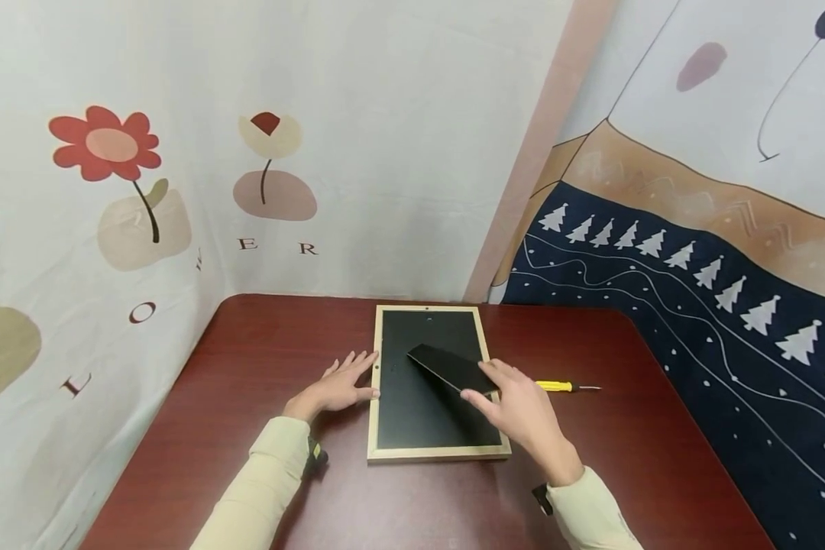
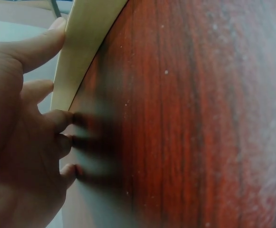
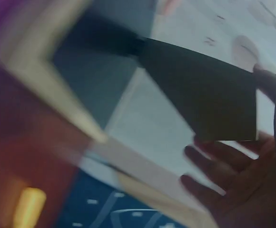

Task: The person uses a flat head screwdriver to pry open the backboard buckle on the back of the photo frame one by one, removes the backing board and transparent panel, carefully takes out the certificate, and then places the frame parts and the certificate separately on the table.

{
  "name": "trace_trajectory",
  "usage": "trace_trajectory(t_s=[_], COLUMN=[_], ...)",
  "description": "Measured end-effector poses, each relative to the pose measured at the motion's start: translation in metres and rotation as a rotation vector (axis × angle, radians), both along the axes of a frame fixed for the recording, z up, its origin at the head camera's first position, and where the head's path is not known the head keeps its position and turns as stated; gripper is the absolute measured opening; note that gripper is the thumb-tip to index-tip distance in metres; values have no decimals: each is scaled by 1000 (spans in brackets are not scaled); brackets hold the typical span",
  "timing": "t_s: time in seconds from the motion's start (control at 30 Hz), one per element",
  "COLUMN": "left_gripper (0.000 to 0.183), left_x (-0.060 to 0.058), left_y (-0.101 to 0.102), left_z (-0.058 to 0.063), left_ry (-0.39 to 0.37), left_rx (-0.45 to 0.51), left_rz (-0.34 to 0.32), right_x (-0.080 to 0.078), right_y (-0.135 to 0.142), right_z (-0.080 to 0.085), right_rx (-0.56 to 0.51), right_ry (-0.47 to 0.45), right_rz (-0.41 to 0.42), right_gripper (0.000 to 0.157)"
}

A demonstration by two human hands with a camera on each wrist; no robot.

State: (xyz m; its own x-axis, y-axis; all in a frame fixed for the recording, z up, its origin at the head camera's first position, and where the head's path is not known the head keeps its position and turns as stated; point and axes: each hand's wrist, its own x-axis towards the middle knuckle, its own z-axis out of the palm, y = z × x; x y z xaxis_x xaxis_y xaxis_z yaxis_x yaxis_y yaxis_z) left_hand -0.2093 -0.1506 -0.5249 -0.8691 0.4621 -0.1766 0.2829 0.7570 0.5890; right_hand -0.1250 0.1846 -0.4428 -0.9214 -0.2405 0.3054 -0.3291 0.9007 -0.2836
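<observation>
A picture frame with a light wooden rim (image 1: 440,456) lies back side up, showing its black backing board (image 1: 406,416). From the board a black easel stand (image 1: 457,369) slants up, its free end raised at the right. My right hand (image 1: 528,412) pinches that free end between thumb and fingers; the right wrist view shows the stand (image 3: 204,92) lifted clear of the board. At the frame's left side, my left hand (image 1: 333,388) rests with spread fingers. In the left wrist view its thumb and a fingertip touch the rim, while other fingertips meet the table.
To the right of the frame lies a screwdriver with a yellow handle (image 1: 554,386), its shaft pointing right. The dark red wooden table (image 1: 261,344) stretches around the frame. Patterned curtains (image 1: 385,153) hang behind the table and at both sides.
</observation>
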Motion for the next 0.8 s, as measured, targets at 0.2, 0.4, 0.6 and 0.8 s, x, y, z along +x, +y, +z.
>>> trace_trajectory(t_s=[0.2,0.4,0.6,0.8], left_gripper=[82,81,81,80], left_x=[1,0,0,0], left_y=[0,1,1,1], left_z=[-1,0,0,0], left_ry=[21,20,10,4], left_rx=[8,21,22,21], left_rz=[3,7,4,7], right_x=[16,24,25,26], right_y=[16,19,17,16], right_z=[-61,-81,-80,-81], right_rx=[15,40,36,37], right_ry=[23,-124,-160,-146], right_rz=[88,83,70,72], right_gripper=[57,49,47,45])
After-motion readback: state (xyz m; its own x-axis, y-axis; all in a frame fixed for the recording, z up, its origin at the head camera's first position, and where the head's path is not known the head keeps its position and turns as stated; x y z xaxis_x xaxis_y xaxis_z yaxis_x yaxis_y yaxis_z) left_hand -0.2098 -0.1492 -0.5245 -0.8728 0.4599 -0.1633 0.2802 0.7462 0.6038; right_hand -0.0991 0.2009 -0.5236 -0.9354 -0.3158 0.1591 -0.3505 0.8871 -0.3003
